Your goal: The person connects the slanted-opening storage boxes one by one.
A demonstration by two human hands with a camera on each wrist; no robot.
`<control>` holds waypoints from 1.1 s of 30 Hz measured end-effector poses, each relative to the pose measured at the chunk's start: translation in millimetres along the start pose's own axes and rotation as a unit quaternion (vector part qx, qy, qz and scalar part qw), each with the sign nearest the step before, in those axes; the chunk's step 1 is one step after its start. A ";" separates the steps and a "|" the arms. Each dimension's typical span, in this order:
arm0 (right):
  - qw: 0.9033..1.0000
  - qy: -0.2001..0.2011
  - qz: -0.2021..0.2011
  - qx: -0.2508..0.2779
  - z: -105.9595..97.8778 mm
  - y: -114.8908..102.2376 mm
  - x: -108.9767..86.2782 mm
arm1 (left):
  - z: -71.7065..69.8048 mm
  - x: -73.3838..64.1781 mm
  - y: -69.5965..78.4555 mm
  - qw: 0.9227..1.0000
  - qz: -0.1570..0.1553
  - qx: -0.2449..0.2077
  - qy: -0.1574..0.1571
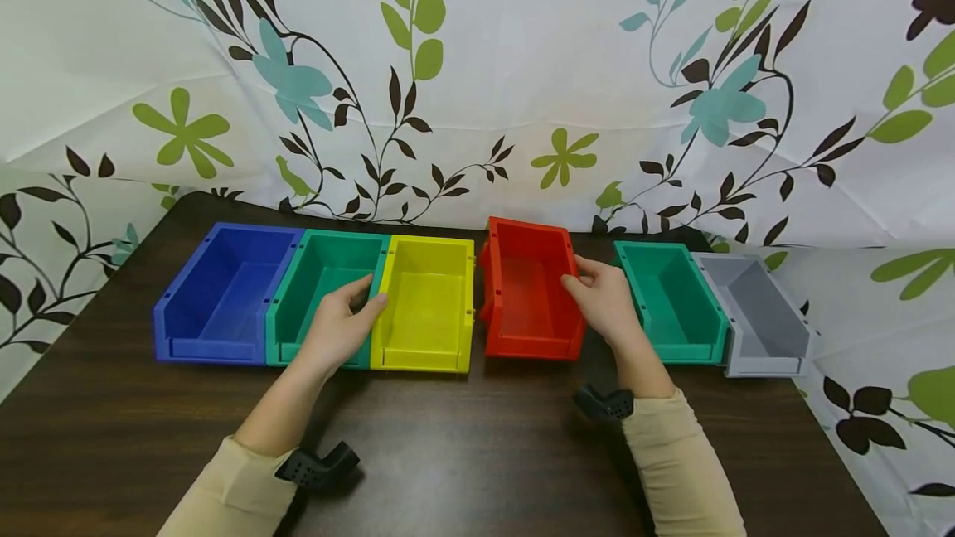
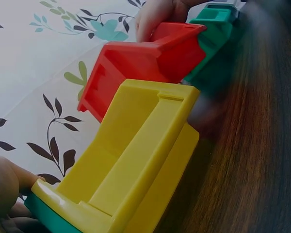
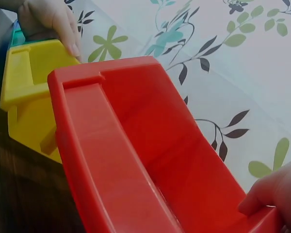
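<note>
My right hand (image 1: 606, 298) pinches the right wall of a red storage bin (image 1: 531, 292). That bin is slightly turned and appears raised off the table; it stands apart from its neighbours. With thumb and fingers, my left hand (image 1: 339, 326) grips the left wall of a yellow bin (image 1: 425, 305), where it meets a green bin (image 1: 328, 259). In the left wrist view the yellow bin (image 2: 136, 160) fills the middle, the red bin (image 2: 174, 60) behind it. The right wrist view shows the red bin (image 3: 116, 145) up close, its inside bare.
Left of the green bin a blue bin (image 1: 224, 292) adjoins it. Another green bin (image 1: 675, 305) and a grey bin (image 1: 761, 313) stand side by side at the right. All are on a dark wooden table (image 1: 448, 454), with a leaf-patterned cloth (image 1: 477, 106) behind.
</note>
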State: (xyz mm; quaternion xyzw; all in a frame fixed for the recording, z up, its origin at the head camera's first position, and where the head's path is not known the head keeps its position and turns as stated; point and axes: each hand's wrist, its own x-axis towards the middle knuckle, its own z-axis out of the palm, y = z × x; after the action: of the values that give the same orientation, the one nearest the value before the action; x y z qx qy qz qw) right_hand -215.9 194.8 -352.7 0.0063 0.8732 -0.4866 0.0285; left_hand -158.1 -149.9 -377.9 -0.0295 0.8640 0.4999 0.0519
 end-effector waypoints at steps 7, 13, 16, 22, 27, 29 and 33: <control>1.000 0.011 -0.014 0.015 0.2 -4.0 -2.5 | 0.2 -0.9 1.6 1.000 -0.007 0.000 0.009; 1.000 0.009 -0.016 0.015 -1.0 -5.7 -5.4 | 1.0 -0.5 1.9 1.000 -0.010 -0.002 0.013; 1.000 0.007 -0.013 0.010 -0.4 -6.7 -6.4 | 1.5 -0.4 1.0 1.000 -0.010 -0.001 0.013; 1.000 0.011 0.000 0.007 1.7 -8.7 -6.7 | 1.8 0.0 -0.6 1.000 -0.011 0.003 0.015; 1.000 0.015 0.006 0.007 2.6 -9.9 -5.6 | 1.6 0.7 -1.3 1.000 -0.007 0.001 0.016; 1.000 0.016 0.004 0.011 2.6 -9.8 -4.7 | 1.7 0.7 -1.5 1.000 -0.005 -0.001 0.015; 1.000 0.014 0.004 0.019 1.9 -10.5 -2.8 | 2.2 0.0 -1.5 1.000 0.000 -0.003 0.016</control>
State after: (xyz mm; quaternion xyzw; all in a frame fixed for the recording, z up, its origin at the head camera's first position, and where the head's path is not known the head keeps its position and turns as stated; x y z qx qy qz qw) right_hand -213.4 187.7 -344.6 0.0171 0.8641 -0.5027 0.0186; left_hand -157.8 -148.7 -380.2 -0.0378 0.8631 0.5022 0.0386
